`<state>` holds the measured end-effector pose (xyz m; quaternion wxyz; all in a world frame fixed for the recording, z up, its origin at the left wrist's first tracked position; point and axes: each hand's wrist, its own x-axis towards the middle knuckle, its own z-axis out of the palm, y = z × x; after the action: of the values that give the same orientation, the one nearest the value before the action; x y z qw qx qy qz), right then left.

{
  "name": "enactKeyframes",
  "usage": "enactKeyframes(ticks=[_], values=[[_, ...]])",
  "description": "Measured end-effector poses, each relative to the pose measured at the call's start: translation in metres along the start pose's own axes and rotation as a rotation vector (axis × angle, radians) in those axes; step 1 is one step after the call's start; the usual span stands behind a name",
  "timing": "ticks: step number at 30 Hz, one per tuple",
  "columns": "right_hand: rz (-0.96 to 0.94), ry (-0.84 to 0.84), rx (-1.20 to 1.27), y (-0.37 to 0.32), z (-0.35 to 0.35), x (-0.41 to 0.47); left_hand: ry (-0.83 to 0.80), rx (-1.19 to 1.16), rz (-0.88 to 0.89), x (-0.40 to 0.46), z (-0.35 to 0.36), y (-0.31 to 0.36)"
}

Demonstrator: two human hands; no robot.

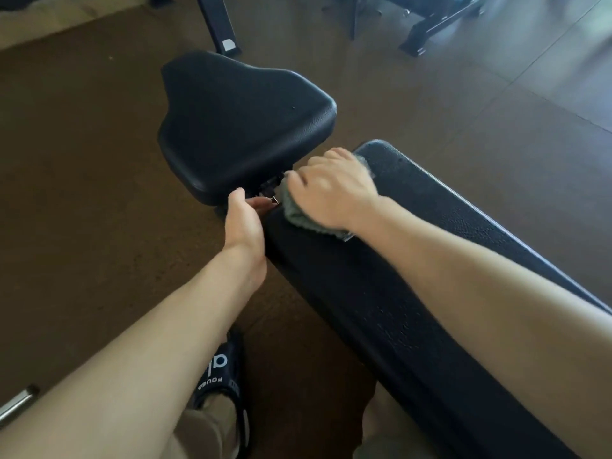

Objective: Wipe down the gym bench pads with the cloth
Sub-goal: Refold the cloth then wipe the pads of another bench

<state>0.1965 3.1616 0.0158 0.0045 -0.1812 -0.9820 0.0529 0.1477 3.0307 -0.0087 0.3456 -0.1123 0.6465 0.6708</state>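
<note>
Black back pad (414, 293): cloth (294, 213) under right hand's fingers (318, 167).

Cloth (299, 217) mostly under right hand (334, 190)

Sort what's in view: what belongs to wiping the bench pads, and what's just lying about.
Belongs to the job:
grey cloth under the right hand
long back pad
seat pad
left hand at the gap between pads

Just lying about:
metal bar on the floor
other equipment frame
</note>
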Motion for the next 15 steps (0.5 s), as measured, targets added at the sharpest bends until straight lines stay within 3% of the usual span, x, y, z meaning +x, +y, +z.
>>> enactKeyframes(ticks=[5,8,12,15], values=[[0.394,-0.016,0.141,0.088,-0.014,-0.001,0.099,0.075,0.082,-0.006,0.013,-0.002],[0.559,-0.069,0.173,0.099,-0.012,-0.012,0.159,0.056,0.102,-0.003,0.017,-0.003],[0.526,0.042,0.083,0.074,0.003,-0.014,0.195,0.033,0.111,-0.004,0.017,-0.005],[0.35,0.01,0.081,0.04,0.006,-0.03,0.204,0.014,0.104,-0.004,0.017,-0.004]])
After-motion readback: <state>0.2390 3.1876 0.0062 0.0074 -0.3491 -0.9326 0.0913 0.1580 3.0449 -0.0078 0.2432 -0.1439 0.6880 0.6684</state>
